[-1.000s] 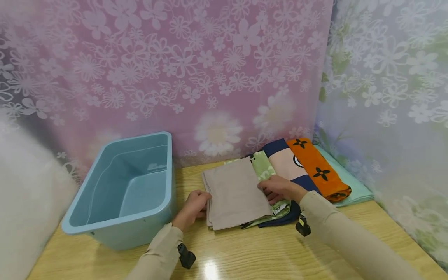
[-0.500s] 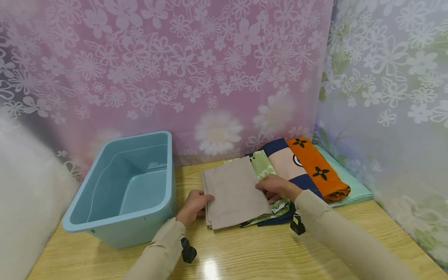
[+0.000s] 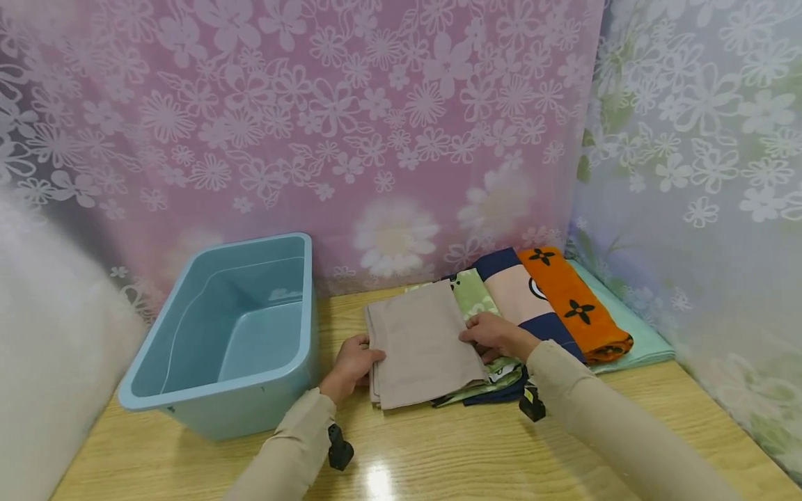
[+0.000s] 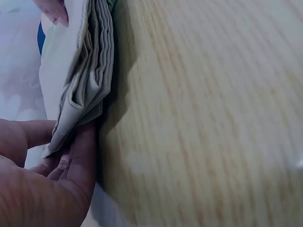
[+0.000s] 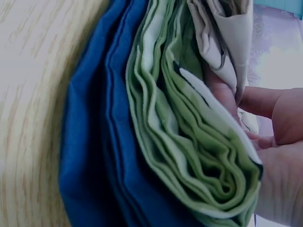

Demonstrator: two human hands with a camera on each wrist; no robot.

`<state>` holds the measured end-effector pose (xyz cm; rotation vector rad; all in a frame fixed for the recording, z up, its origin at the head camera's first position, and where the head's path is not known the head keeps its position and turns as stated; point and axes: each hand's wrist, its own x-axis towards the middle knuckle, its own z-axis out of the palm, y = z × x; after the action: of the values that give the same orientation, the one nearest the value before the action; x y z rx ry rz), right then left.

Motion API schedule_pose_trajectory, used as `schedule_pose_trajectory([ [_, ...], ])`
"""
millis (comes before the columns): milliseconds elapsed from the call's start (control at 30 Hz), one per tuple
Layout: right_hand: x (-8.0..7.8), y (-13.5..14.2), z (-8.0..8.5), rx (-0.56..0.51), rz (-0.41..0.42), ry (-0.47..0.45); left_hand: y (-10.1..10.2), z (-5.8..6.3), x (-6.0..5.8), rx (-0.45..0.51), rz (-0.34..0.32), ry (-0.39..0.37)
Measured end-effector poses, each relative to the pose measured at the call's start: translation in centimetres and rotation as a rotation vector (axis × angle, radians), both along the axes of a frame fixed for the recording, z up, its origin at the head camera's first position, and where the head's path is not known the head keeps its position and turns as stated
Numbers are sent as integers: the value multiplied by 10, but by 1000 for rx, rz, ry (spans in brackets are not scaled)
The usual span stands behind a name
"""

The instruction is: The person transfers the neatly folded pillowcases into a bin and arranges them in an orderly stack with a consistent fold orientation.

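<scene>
- Head view: from here the folded beige cloth (image 3: 426, 351) lies on the table (image 3: 464, 452), its right part over the green patterned cloth (image 3: 473, 296), the blue tub (image 3: 250, 410) off to the left. If the two hands pull unevenly, I'd expect it to twist out of square. Its long axis seems to run away from the person, far end leaning slightly towards the tub
- Left wrist view: the left hand (image 3: 356, 358) pinches the left edge, thumb above and fingers beneath, spread only as far as the folds are thick. Many loose layers show along the near edge, so a grip missing some could let them sag apart
- Right wrist view: the right hand (image 3: 495, 334) pinches the opposite edge just as narrowly, fingers right beside the green cloth, which rests against the navy cloth (image 5: 87, 142); a snagged fingertip might drag that green fold along
</scene>
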<state>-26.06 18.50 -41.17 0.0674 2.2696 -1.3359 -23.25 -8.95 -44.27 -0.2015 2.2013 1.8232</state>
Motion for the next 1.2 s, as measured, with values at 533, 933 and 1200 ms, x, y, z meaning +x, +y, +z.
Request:
schedule_pose_trajectory([
  [533, -3, -5, 2, -12, 11, 35, 2, 2, 1, -108, 30, 84],
  [933, 3, -4, 21, -118, 73, 101, -1, 20, -3, -78, 54, 90],
  [1200, 9, -1, 40, -232, 105, 83, 2, 37, 2, -74, 64, 127],
])
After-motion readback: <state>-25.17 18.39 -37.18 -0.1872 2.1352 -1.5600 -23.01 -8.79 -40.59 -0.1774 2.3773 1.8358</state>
